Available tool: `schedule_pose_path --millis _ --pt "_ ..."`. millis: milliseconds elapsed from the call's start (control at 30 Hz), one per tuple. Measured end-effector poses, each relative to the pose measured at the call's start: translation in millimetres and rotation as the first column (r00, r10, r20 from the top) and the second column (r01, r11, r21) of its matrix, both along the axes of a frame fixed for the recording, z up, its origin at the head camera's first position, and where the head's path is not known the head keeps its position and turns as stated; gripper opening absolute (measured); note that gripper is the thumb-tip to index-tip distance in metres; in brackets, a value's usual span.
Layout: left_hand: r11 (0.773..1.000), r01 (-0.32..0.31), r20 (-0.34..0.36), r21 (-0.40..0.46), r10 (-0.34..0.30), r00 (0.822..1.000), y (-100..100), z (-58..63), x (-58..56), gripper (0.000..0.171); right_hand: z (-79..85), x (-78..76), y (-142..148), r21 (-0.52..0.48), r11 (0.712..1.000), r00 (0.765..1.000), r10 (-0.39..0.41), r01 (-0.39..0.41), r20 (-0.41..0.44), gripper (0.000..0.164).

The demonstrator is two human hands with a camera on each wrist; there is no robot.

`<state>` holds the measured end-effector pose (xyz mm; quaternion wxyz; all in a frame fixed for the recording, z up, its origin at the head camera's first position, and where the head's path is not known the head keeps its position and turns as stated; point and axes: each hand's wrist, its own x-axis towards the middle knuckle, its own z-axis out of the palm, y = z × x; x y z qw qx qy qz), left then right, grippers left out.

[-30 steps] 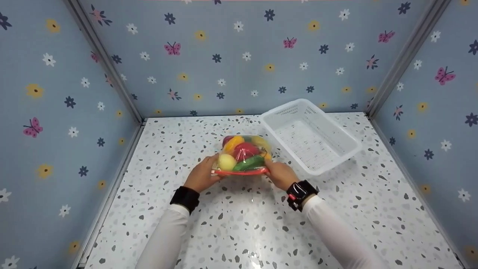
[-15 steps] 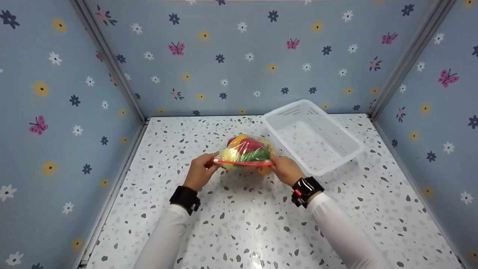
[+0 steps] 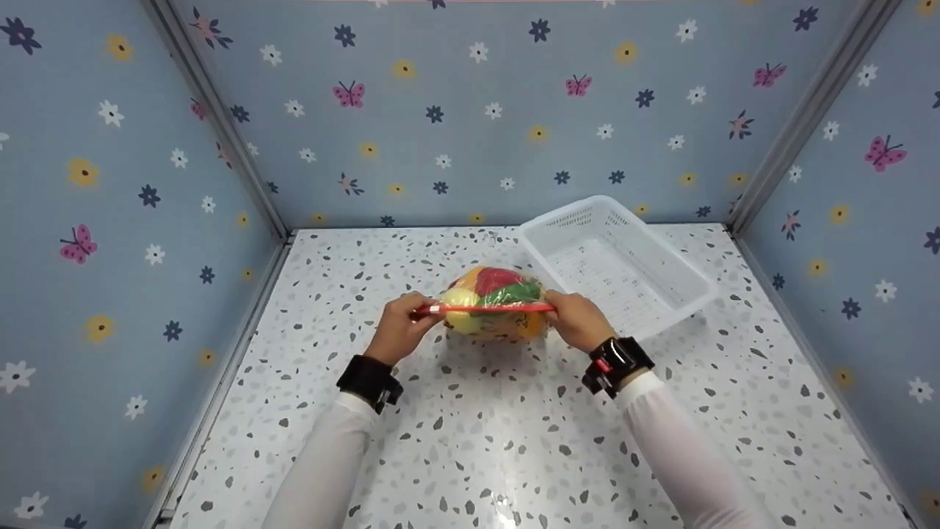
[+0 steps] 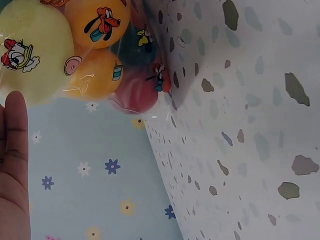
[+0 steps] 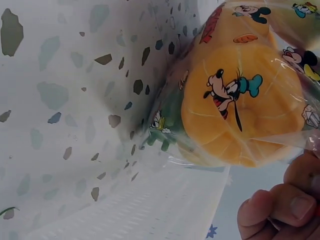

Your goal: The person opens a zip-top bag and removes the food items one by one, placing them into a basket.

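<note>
A clear zip bag (image 3: pixel 493 323) printed with cartoon figures stands at mid-table, full of toy fruit and vegetables. Its red zip strip (image 3: pixel 492 308) runs level across the top, facing me. My left hand (image 3: pixel 400 327) pinches the strip's left end, beside a small white slider (image 3: pixel 435 309). The right end is pinched by my right hand (image 3: pixel 579 321). Through the plastic show a red piece (image 3: pixel 499 278), a green one (image 3: pixel 512 293) and, in the right wrist view, an orange pumpkin (image 5: pixel 245 105). A pale yellow ball (image 4: pixel 35 55) fills the left wrist view's corner.
Behind and right of the bag, a white slotted plastic basket (image 3: pixel 687 308) sits at an angle on the speckled table (image 3: pixel 352 272). Its near side is close to my right hand. Flower-patterned walls (image 3: pixel 470 110) enclose the back and both sides.
My hands have risen a little and drawn apart, pulling the red strip up, straight and taut. The bag's mouth now faces me more, and the bag has shifted slightly right.
</note>
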<state>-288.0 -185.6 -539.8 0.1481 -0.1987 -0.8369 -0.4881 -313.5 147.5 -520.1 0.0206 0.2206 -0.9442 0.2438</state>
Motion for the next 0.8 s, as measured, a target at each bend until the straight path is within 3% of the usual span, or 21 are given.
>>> schedule_pose_path --millis 200,333,500,800 --pt "0.993 0.083 0.096 0.082 -0.091 0.991 -5.7 15.2 -1.0 0.009 15.4 -4.3 3.7 0.020 1.000 1.000 -0.007 0.007 0.031 0.026" --pt "0.989 0.107 0.142 0.103 -0.121 0.982 -9.2 20.9 -1.0 0.013 19.7 -5.8 4.8 0.036 0.999 1.000 -0.015 0.014 0.024 0.028" --pt "0.982 0.130 0.130 0.136 -0.148 0.980 -6.9 21.6 1.2 0.021 19.8 -5.9 5.7 0.046 0.999 1.000 -0.019 0.020 -0.024 0.033" --pt "0.975 0.143 0.133 0.167 -0.166 0.977 6.7 51.0 20.9 0.022 22.0 -9.3 6.4 0.027 0.998 0.996 -0.057 0.059 -0.073 0.031"
